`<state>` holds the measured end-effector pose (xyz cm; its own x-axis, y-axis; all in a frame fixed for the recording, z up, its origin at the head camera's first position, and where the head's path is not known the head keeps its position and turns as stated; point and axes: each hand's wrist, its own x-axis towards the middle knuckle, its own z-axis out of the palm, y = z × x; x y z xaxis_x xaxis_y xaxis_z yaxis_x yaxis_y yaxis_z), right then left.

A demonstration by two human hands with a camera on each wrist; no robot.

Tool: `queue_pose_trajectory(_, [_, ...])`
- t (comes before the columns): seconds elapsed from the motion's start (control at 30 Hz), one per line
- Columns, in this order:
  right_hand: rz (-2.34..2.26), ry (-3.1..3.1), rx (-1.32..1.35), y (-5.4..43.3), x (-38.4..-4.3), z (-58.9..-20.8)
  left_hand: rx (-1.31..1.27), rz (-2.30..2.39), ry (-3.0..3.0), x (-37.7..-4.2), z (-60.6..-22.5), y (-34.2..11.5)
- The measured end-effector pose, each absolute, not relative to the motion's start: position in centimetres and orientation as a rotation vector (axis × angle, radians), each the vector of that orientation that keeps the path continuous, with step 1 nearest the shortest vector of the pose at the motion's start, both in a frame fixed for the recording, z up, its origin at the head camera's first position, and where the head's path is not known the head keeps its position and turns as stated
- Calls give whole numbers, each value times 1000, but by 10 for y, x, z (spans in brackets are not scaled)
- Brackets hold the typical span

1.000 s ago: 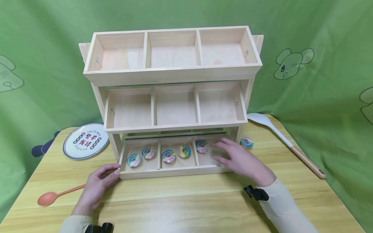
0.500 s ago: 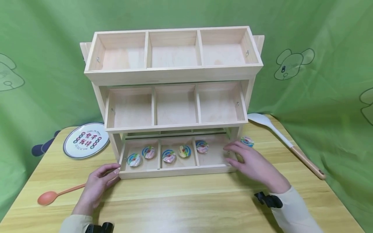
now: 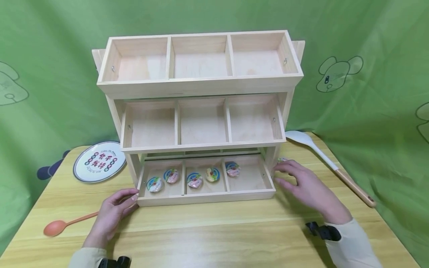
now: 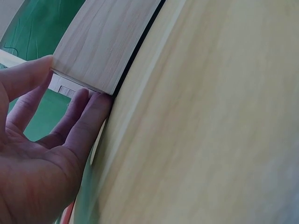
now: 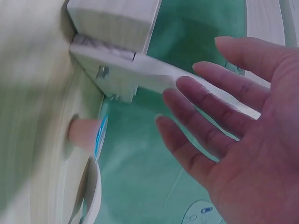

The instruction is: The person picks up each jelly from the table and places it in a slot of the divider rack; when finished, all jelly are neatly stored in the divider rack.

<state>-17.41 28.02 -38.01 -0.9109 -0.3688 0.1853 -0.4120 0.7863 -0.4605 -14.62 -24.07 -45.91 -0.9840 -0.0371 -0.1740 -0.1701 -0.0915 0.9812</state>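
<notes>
A three-tier wooden rack point(image 3: 199, 87) stands on the table. Its bottom tray point(image 3: 206, 199) holds several small jelly cups: two in the left compartment, two in the middle one, and a single pink jelly cup point(image 3: 232, 169) in the right. My left hand point(image 3: 112, 213) touches that tray's left front corner with extended fingertips, as the left wrist view also shows. Off the rack's right end, my right hand point(image 3: 306, 186) is held with spread fingers and nothing in it. Another jelly cup point(image 5: 84, 133) stands on the table near it, mostly hidden by the hand in the head view.
To the right lies a white ladle-like utensil point(image 3: 330, 163) with a wooden handle end. A plate point(image 3: 98, 173) with red lettering is at the left rear, and an orange spoon point(image 3: 55, 228) lies left of my left hand. Green cloth point(image 3: 365, 33) hangs behind the table.
My right hand has moved right, from over the bottom tray's right compartment to beyond the rack's end, covering most of the loose jelly cup. The left hand has stayed at the tray corner.
</notes>
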Motion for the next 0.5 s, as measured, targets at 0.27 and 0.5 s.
queue_pose_trajectory(0.27, [752, -2841, 550, 298, -181, -385, -229, 2251, 2058, -146, -459, -239])
queue_pose_trajectory(0.5, [627, -2887, 483, 306, -196, -392, -234, 2252, 2052, -146, -459, -240])
